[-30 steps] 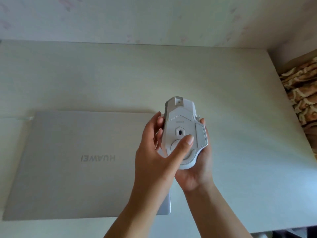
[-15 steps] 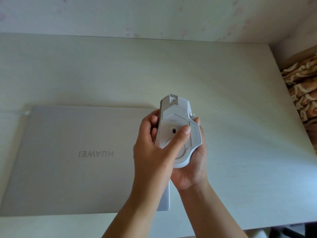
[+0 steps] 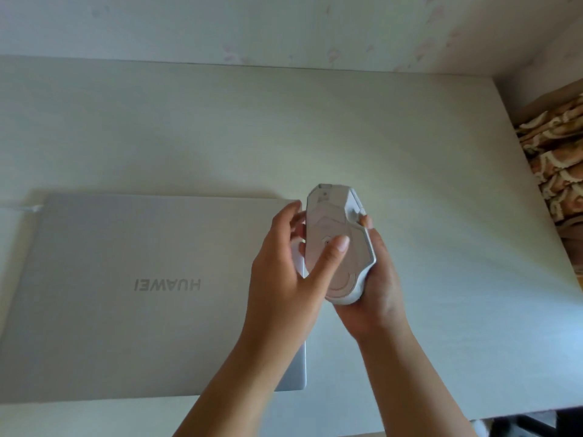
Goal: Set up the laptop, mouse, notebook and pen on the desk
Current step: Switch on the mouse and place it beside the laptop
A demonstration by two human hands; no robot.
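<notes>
Head view shows the white desk (image 3: pixel 378 137), with the closed Huawei laptop (image 3: pixel 126 294) lying on it. Above the laptop's right edge, the right hand (image 3: pixel 375 294) cradles the upturned white mouse (image 3: pixel 339 244) while the left hand (image 3: pixel 284 279) presses its thumb on the underside. If the thumb pushes too hard, the mouse could slip and fall onto the laptop.

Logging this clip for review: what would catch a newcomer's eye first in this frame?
A white mouse held up underside to the camera, above the desk: the right hand cups it from below, while the left hand lays its thumb across its base. Left of the hands, a closed silver HUAWEI laptop lies flat on the desk.
</notes>
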